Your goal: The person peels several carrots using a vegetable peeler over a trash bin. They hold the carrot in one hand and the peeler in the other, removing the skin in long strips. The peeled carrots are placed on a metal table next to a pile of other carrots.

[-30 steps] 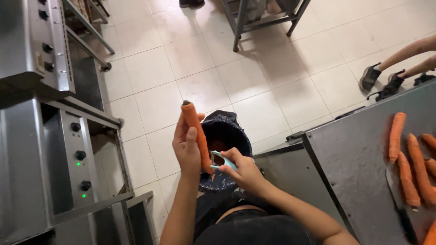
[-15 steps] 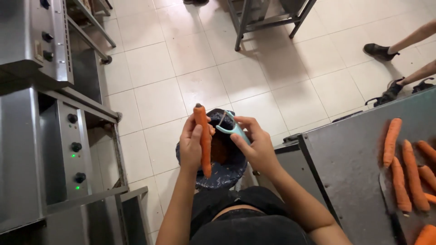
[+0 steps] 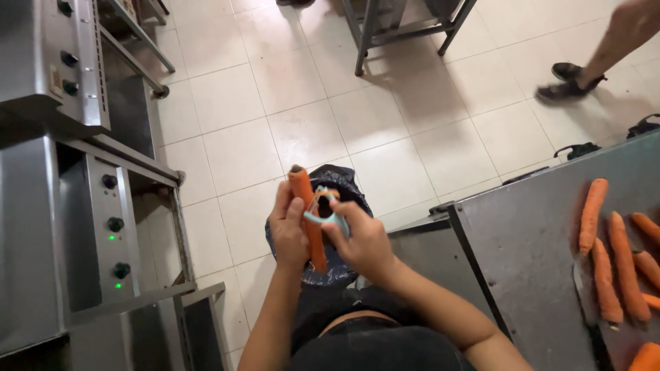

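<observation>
- Head view: the left hand (image 3: 289, 230) grips a carrot (image 3: 308, 216) upright, fingers wrapped round its middle, the thumb pressed against its side
- The carrot stands above a dark bin bag (image 3: 344, 264) on the tiled floor (image 3: 309, 130), just in front of the person's body
- The right hand (image 3: 364, 240) pinches a pale blue Y-shaped peeler (image 3: 324, 209) between thumb and curled fingers, its head set against the upper part of the carrot
- Judgement: good practice here calls for a light, even stroke along the length, the blade kept flat to the skin, the left fingers held clear of the blade path, the carrot turned a little between strokes so that peel drops into the bag
- Materials: the carrot is orange, tapered, matt, with a dark stub at its top; the peeler looks like smooth plastic; the bag is thin, glossy, crumpled
- To the right, a dull grey metal worktop (image 3: 529, 247) carries a row of carrots (image 3: 612, 254), long and tapered, lying side by side
- To the left, a stainless steel appliance (image 3: 62, 227) with black knobs and small green lamps
- Far right, another person's foot in a dark shoe (image 3: 567, 81), well apart from the work
</observation>
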